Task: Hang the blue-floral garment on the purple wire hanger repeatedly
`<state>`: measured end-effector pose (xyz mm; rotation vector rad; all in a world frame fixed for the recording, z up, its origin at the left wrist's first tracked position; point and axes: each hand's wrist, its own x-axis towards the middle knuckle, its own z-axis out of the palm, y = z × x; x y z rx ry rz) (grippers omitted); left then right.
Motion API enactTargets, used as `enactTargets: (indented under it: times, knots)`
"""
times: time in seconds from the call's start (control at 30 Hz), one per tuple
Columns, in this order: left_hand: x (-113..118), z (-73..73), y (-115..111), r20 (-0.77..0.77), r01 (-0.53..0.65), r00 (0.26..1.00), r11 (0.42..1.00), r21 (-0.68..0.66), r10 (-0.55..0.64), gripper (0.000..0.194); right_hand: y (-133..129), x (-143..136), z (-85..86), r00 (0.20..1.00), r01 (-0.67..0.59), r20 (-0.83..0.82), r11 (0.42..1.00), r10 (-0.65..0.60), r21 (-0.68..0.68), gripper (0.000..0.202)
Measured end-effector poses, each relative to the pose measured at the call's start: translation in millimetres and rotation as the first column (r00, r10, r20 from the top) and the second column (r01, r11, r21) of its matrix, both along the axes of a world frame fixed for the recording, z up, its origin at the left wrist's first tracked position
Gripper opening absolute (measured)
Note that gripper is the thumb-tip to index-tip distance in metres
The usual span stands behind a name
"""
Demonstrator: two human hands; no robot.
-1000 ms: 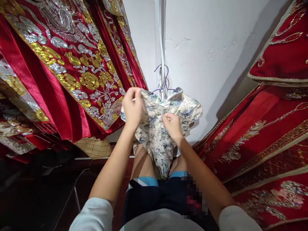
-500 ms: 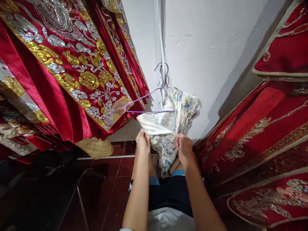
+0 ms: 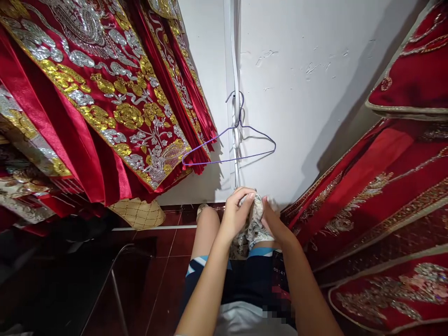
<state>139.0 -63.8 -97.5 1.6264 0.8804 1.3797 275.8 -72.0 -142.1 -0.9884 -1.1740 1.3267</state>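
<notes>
Bunched between my two hands is a white floral garment [image 3: 256, 217] with blue and green print, hanging down over my right thigh. My left hand [image 3: 238, 207] is closed on its upper left side, thumb on top. On the other side my right hand [image 3: 272, 218] grips the cloth, its thumb pointing up and most fingers hidden. A bare purple wire hanger [image 3: 229, 144] hangs above my hands against the wall, its hook caught at a white vertical strip [image 3: 235, 60].
Red garments [image 3: 129, 116] with gold and silver embroidery hang at the left, and more red embroidered garments [image 3: 378, 186] at the right. A dark chair-like thing with a metal leg [image 3: 119, 298] stands lower left on the red tiled floor [image 3: 168, 275]. Behind is a white wall [image 3: 297, 84].
The floral garment has come off the purple hanger and is now bunched lower in my hands. My left hand has moved right, towards my right hand.
</notes>
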Motion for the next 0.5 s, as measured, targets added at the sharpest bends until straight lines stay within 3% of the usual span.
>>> enactTargets:
  times: [0.1, 0.17, 0.23, 0.3, 0.37, 0.43, 0.5]
  knots:
    - [-12, 1.4, 8, -0.06, 0.046, 0.997, 0.999, -0.007, -0.046, 0.028, -1, -4, 17.3, 0.937, -0.341, -0.083, 0.94, 0.338, -0.022, 0.043]
    - [-24, -3.4, 11, -0.094, 0.052, 0.994, 0.997, -0.048, -0.057, 0.034, 3, 0, 34.5, 0.915, -0.4, -0.062, 0.916, 0.399, -0.009, 0.042]
    - [-39, -11.2, 13, -0.203, 0.08, 0.974, 0.993, -0.092, -0.098, 0.045, 12, 10, 55.1, 0.924, -0.381, -0.03, 0.924, 0.38, -0.022, 0.041]
    - [-57, -17.9, 13, -0.417, 0.136, 0.889, 0.979, -0.153, -0.189, 0.052, 27, 24, 75.7, 0.948, -0.312, 0.072, 0.95, 0.31, 0.009, 0.037]
    - [-79, -18.4, 15, -0.666, 0.104, 0.715, 0.975, -0.197, -0.211, 0.053, 48, 36, 91.7, 0.954, -0.179, 0.268, 0.972, 0.135, 0.15, 0.027]
    - [-103, -9.6, 19, -0.855, -0.037, 0.514, 0.994, -0.103, -0.07, 0.055, 75, 45, 99.3, 0.894, -0.035, 0.428, 0.934, -0.13, 0.356, 0.018]
    - [-125, 7.4, 25, -0.936, -0.117, 0.335, 0.99, 0.074, 0.109, 0.056, 104, 47, 97.8, 0.838, 0.024, 0.456, 0.856, -0.3, 0.517, 0.027]
